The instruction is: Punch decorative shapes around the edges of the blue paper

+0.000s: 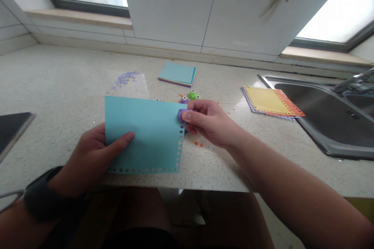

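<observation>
My left hand [96,151] grips a light-blue sheet of paper [146,132] by its left side, thumb on top and fingers underneath. Small punched shapes, some of them stars, run along the sheet's bottom edge and up the lower part of its right edge. At the upper right corner, my right hand [207,122] is closed on a small purple craft punch [182,115], which sits over the paper's edge. Just beyond the sheet stand a green frog-like punch [193,94] and another purple punch with eyes [184,100], partly hidden.
Farther back lies a stack of coloured paper [177,73]. Purple paper bits [125,79] are heaped at the left, and orange bits [201,145] are scattered near my right hand. Punched yellow and orange sheets [269,101] overlap the rim of the sink [318,113]. A dark flat object [13,130] rests far left.
</observation>
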Action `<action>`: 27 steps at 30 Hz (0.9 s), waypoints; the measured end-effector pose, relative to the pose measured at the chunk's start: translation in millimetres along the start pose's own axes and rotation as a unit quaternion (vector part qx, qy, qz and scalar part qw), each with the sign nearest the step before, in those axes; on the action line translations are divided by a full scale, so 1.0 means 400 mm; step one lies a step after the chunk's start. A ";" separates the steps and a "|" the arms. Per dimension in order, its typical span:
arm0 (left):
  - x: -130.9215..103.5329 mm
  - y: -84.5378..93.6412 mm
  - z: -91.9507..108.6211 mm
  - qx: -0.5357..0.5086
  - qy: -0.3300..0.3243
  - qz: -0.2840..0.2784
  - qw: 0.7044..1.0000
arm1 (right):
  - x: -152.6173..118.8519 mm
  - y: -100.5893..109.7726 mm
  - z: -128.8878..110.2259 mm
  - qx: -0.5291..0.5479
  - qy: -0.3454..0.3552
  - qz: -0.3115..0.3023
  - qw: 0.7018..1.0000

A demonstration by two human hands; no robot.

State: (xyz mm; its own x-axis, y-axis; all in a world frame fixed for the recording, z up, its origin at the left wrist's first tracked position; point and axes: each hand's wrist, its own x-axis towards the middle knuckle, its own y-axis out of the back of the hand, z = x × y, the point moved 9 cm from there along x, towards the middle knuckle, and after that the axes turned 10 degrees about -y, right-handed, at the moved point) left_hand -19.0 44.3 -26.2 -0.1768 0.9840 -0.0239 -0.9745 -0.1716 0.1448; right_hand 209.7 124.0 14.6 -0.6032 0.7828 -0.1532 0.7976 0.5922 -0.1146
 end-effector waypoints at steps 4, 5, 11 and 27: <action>0.003 0.001 -0.001 -0.003 -0.001 0.002 1.000 | 0.000 0.000 0.001 0.000 0.000 -0.002 1.000; 0.003 0.001 -0.001 -0.004 -0.001 0.002 1.000 | 0.000 0.000 0.001 -0.001 0.002 -0.002 1.000; -0.002 0.000 -0.003 -0.002 0.008 -0.001 1.000 | 0.000 -0.001 0.001 -0.001 0.003 -0.004 1.000; -0.002 0.005 -0.006 0.003 0.004 -0.002 1.000 | -0.001 -0.001 -0.003 -0.008 0.010 -0.005 1.000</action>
State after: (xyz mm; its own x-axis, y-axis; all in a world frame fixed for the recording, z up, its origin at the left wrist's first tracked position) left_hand -21.1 43.2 -28.1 -0.1748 0.9841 -0.0323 -0.9743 -0.1681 0.1499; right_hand 209.8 123.7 16.0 -0.6107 0.7807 -0.1326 0.7919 0.6022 -0.1010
